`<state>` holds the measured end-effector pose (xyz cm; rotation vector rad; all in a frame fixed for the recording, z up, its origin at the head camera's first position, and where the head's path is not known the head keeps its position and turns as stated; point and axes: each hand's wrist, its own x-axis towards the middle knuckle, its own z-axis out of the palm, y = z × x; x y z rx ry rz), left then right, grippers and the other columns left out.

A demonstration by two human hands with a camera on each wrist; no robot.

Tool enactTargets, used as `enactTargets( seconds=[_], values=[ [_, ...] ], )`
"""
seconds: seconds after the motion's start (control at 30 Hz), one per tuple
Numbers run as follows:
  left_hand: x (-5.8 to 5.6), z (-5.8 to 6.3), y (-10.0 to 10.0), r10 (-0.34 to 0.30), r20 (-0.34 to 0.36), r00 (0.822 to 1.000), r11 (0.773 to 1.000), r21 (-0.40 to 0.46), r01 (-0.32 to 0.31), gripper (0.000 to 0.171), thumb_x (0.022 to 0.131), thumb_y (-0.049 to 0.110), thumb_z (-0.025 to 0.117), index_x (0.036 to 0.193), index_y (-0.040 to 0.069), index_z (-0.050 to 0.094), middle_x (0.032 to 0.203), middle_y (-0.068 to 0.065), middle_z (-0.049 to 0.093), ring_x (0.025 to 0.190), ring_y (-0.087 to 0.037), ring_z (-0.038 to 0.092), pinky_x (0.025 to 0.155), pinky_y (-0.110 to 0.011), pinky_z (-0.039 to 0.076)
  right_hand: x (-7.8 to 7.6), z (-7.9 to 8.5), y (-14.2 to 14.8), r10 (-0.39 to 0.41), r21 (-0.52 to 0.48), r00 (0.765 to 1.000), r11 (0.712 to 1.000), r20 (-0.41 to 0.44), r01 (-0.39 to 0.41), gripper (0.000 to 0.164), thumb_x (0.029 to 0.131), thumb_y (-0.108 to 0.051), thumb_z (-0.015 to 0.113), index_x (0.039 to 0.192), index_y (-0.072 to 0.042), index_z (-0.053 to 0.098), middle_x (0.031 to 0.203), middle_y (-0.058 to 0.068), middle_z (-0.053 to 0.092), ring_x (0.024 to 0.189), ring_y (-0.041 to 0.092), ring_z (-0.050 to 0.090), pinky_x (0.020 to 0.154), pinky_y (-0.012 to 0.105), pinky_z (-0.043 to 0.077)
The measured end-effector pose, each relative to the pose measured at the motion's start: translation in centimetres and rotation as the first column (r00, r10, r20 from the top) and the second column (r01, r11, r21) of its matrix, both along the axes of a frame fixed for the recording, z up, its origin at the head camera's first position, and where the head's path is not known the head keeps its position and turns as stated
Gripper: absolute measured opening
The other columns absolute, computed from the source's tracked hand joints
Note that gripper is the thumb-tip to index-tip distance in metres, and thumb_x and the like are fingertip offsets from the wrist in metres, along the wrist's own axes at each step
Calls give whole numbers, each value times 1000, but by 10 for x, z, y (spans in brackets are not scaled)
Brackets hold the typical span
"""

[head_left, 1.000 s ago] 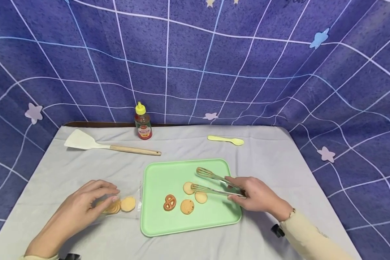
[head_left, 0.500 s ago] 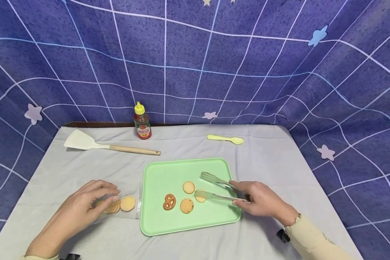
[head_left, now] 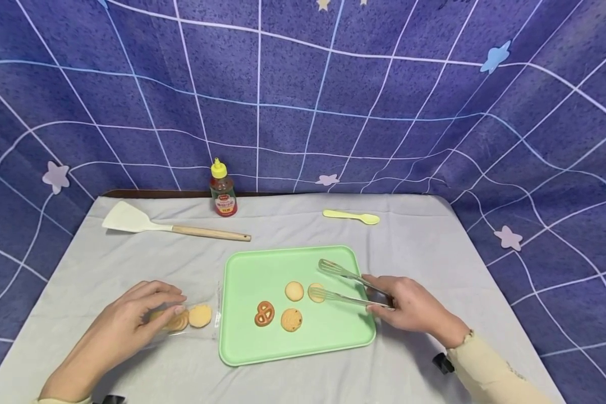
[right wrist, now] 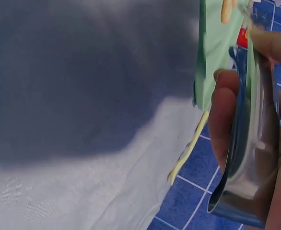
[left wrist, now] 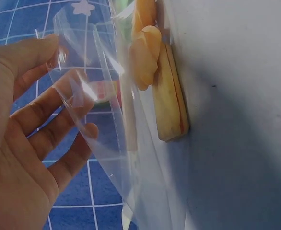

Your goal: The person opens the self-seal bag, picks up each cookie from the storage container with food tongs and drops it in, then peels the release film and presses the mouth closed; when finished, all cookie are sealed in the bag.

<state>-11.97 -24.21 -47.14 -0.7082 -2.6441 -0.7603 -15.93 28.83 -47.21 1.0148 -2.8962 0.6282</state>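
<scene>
My left hand [head_left: 118,322] pinches the raised edge of a clear plastic bag [left wrist: 107,120] between thumb and fingers. Inside the bag lie several cookies [head_left: 200,316], partly hidden by the hand. In my right hand [head_left: 406,306] are metal tongs [right wrist: 251,163], their two slotted ends spread apart over the green tray [head_left: 262,266]. The lower end overlaps a round cookie [head_left: 315,295] at the right; I cannot tell whether it touches. A second plain round cookie [head_left: 294,291], a speckled cookie [head_left: 291,320] and a pretzel-shaped cookie [head_left: 265,313] lie on the tray.
Behind the tray, a white spatula [head_left: 131,219] with a wooden handle lies at the left. A sauce bottle [head_left: 224,193] with a yellow cap stands at the table's back edge. Right of it lies a yellow spoon [head_left: 350,216]. Blue cloth [head_left: 303,101] hangs behind the table.
The tongs have drawn back to the right, away from the left plain cookie. The right round cookie has shifted slightly toward the back of the tray. My left hand keeps its place.
</scene>
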Motion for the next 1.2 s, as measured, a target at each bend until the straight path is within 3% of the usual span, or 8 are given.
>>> enactTargets(
  seconds=[0.17, 0.33, 0.57, 0.73, 0.97, 1.2],
  values=[
    [-1, 1, 1, -12, -10, 1000, 1000, 3, 12, 22, 80, 21, 76, 97, 33, 69, 104, 16, 58, 99, -7, 53, 87, -10, 32, 3, 2, 2, 16, 29, 999, 999, 39, -17, 60, 82, -39, 71, 133, -15, 53, 88, -13, 59, 55, -3, 44, 59, 21, 41],
    [0, 2, 2, -15, -7, 1000, 1000, 3, 15, 22, 80, 21, 76, 97, 33, 68, 104, 17, 58, 99, -7, 53, 85, -11, 33, 2, 2, 7, 11, 47, 1000, 999, -15, -10, 59, 81, -39, 72, 132, -15, 55, 98, -10, 62, 62, 0, 47, 65, 25, 44],
    [1, 1, 1, -3, 6, 1000, 1000, 0, 3, 22, 80, 22, 76, 97, 34, 68, 104, 17, 57, 99, -6, 52, 86, -10, 33, -2, 2, 13, -37, 30, 996, 999, -78, 40, 58, 80, -38, 73, 131, -15, 56, 84, -11, 58, 54, -3, 40, 57, 23, 39],
    [1, 1, 1, -7, 3, 1000, 1000, 3, 7, 23, 80, 21, 76, 97, 33, 68, 103, 17, 57, 99, -7, 53, 86, -10, 32, -3, 2, 14, -69, 8, 995, 998, -78, 70, 59, 79, -36, 75, 131, -17, 55, 87, -11, 60, 52, -4, 40, 53, 22, 38],
    [1, 1, 1, -9, -14, 1000, 1000, 4, 9, 23, 79, 21, 77, 97, 33, 69, 103, 16, 58, 99, -8, 53, 89, -10, 31, -3, 1, 9, -44, 18, 997, 999, -69, 45, 59, 80, -41, 72, 131, -18, 55, 76, -11, 54, 54, -3, 39, 56, 22, 38],
    [1, 1, 1, 0, 4, 1000, 1000, 0, 0, 22, 80, 22, 76, 97, 34, 68, 104, 17, 57, 99, -8, 53, 88, -10, 31, -5, 1, 4, -39, 44, 998, 998, -42, 41, 57, 82, -40, 71, 131, -16, 56, 81, -12, 56, 56, -3, 42, 59, 23, 40]
  ],
)
